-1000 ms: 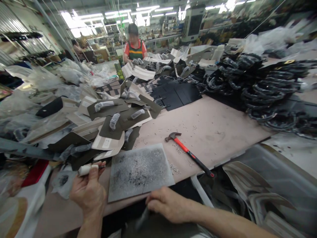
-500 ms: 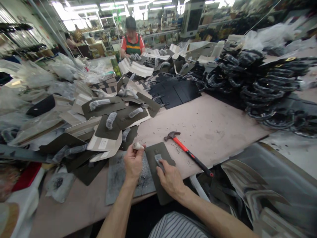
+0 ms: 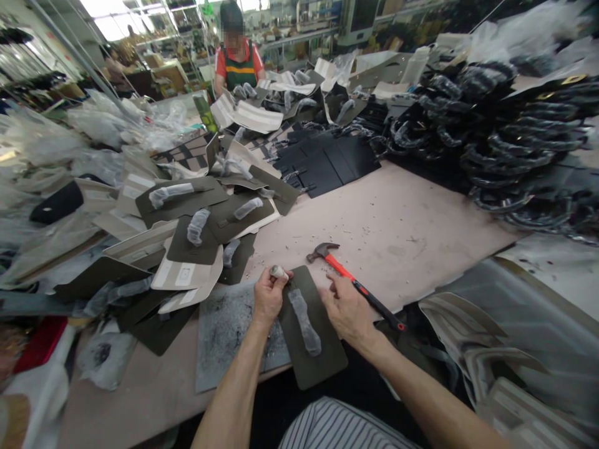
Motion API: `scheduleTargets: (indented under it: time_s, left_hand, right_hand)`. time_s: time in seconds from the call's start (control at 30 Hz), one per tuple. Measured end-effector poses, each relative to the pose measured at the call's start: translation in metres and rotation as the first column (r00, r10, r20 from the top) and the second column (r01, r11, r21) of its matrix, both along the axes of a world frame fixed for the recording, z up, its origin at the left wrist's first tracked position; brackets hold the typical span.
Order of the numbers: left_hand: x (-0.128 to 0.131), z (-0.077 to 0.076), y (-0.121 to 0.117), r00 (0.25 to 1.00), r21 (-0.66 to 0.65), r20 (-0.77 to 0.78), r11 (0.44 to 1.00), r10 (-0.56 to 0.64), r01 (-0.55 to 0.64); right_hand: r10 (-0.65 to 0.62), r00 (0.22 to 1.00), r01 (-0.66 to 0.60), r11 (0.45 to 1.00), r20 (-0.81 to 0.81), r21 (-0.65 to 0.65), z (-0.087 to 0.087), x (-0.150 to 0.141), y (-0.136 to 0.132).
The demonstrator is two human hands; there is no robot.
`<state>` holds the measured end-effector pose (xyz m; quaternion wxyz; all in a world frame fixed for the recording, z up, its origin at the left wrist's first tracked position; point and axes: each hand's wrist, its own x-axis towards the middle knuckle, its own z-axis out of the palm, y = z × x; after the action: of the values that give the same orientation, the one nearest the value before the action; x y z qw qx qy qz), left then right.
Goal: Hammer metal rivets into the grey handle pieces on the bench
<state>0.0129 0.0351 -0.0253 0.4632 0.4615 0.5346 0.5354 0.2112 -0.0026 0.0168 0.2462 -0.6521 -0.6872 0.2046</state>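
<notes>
Panel (image 3: 324,324), dark olive, plastic-wrapped carry handle (image 3: 304,321) on it, lower center of frame, overlapping gray slab (image 3: 222,330) on desk (image 3: 397,231). Left hand (image 3: 268,299) pinches white-wrapped cylinder (image 3: 279,272) at panel's upper left. Right hand (image 3: 349,308) at panel's right edge, grip can't be told. Claw hammer (image 3: 344,269) just beyond it. White label (image 3: 185,274) left of center, print too small to read.

Windows (image 3: 110,26) glare (nearly white) at upper left, beyond a slanting pole (image 3: 78,59); crowded shelving (image 3: 302,41) stands farther right.
</notes>
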Motion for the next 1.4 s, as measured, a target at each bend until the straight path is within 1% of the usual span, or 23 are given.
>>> scheduleTargets:
  time_s: [0.07,0.13,0.23,0.3,0.37,0.43,0.5,0.6,0.67,0.73,0.77,0.8,0.87,0.93,0.97,1.03,1.07,1.13,1.2,1.23,1.27,1.33,1.4]
  left_hand:
    - [0.0,0.0,0.0,1.0,-0.005,-0.019,1.0,-0.013,0.013]
    - [-0.001,-0.001,0.0,0.998,-0.008,-0.06,1.0,-0.025,0.024]
    - [0.0,-0.001,0.001,0.993,0.0,-0.113,0.999,-0.036,0.036]
    - [0.0,0.001,0.001,0.988,0.013,-0.149,0.999,-0.04,0.042]
    - [0.001,0.003,0.002,0.979,0.029,-0.199,0.998,-0.047,0.054]
    - [0.001,0.007,0.002,0.962,0.048,-0.265,0.996,-0.063,0.078]
    - [0.002,0.009,0.0,0.942,0.075,-0.326,0.991,-0.081,0.111]
    - [0.003,0.011,-0.003,0.918,0.119,-0.389,0.983,-0.084,0.14]
    - [0.004,0.01,-0.005,0.905,0.134,-0.417,0.98,-0.082,0.15]
    - [0.005,0.009,-0.007,0.891,0.14,-0.446,0.977,-0.083,0.16]
    - [0.005,0.009,-0.007,0.885,0.143,-0.459,0.976,-0.082,0.164]
    - [0.005,0.008,-0.007,0.879,0.147,-0.47,0.975,-0.077,0.164]
    - [0.005,0.008,-0.007,0.87,0.147,-0.49,0.977,-0.062,0.152]
    - [0.004,0.008,-0.007,0.861,0.135,-0.506,0.981,-0.054,0.141]
    - [0.004,0.007,-0.007,0.859,0.13,-0.509,0.982,-0.055,0.139]
    - [0.004,0.007,-0.007,0.861,0.131,-0.504,0.981,-0.059,0.144]
    - [0.004,0.006,-0.007,0.866,0.137,-0.496,0.98,-0.061,0.147]
    - [0.004,0.006,-0.007,0.879,0.147,-0.473,0.978,-0.063,0.149]
    - [0.004,0.005,-0.007,0.887,0.15,-0.458,0.977,-0.065,0.149]
    - [0.004,0.005,-0.007,0.887,0.149,-0.458,0.978,-0.065,0.149]
    - [0.004,0.004,-0.007,0.883,0.144,-0.464,0.978,-0.067,0.149]
    - [0.003,0.003,-0.007,0.871,0.126,-0.487,0.981,-0.07,0.149]
    - [0.003,0.002,-0.008,0.861,0.11,-0.503,0.983,-0.073,0.148]
  right_hand:
    - [-0.055,0.974,0.05,0.998,0.221,0.026,-0.008,0.026,0.014]
    - [-0.04,0.919,0.056,0.998,0.391,-0.031,-0.016,0.047,0.024]
    - [0.036,0.888,0.03,0.99,0.459,-0.136,-0.023,0.065,0.03]
    - [0.037,0.941,0.041,0.974,0.336,-0.222,-0.022,0.069,0.032]
    - [-0.016,0.997,0.043,0.922,0.073,-0.384,-0.018,0.067,0.034]
    - [-0.072,0.983,-0.031,0.844,-0.17,-0.535,-0.011,0.063,0.036]
    - [-0.083,0.949,-0.125,0.784,-0.303,-0.609,-0.001,0.055,0.035]
    - [-0.105,0.909,-0.193,0.753,-0.404,-0.63,0.021,0.042,0.03]
    - [-0.111,0.882,-0.183,0.815,-0.458,-0.549,0.037,0.035,0.024]
    - [-0.021,0.896,-0.144,0.931,-0.443,-0.334,0.053,0.032,0.019]
    - [0.05,0.926,-0.134,0.97,-0.375,-0.202,0.058,0.032,0.016]
    - [0.126,0.958,-0.154,0.984,-0.259,-0.088,0.063,0.033,0.015]
    - [0.262,0.964,-0.262,0.965,0.041,-0.003,0.071,0.037,0.015]
    - [0.367,0.891,-0.365,0.929,0.268,-0.058,0.084,0.042,0.018]
    - [0.392,0.861,-0.39,0.918,0.325,-0.074,0.093,0.044,0.021]
    - [0.355,0.88,-0.378,0.926,0.315,0.01,0.118,0.044,0.026]
    - [0.303,0.921,-0.336,0.936,0.244,0.106,0.13,0.042,0.028]
    - [0.179,0.984,-0.165,0.932,-0.012,0.322,0.147,0.036,0.027]
    - [0.1,0.971,0.004,0.9,-0.216,0.436,0.145,0.03,0.022]
    - [0.107,0.971,-0.003,0.899,-0.214,0.438,0.137,0.027,0.018]
    - [0.142,0.981,-0.078,0.916,-0.135,0.395,0.126,0.026,0.014]
    - [0.275,0.951,-0.295,0.944,0.143,0.148,0.1,0.028,0.008]
    - [0.391,0.858,-0.37,0.92,0.334,-0.126,0.082,0.034,0.007]
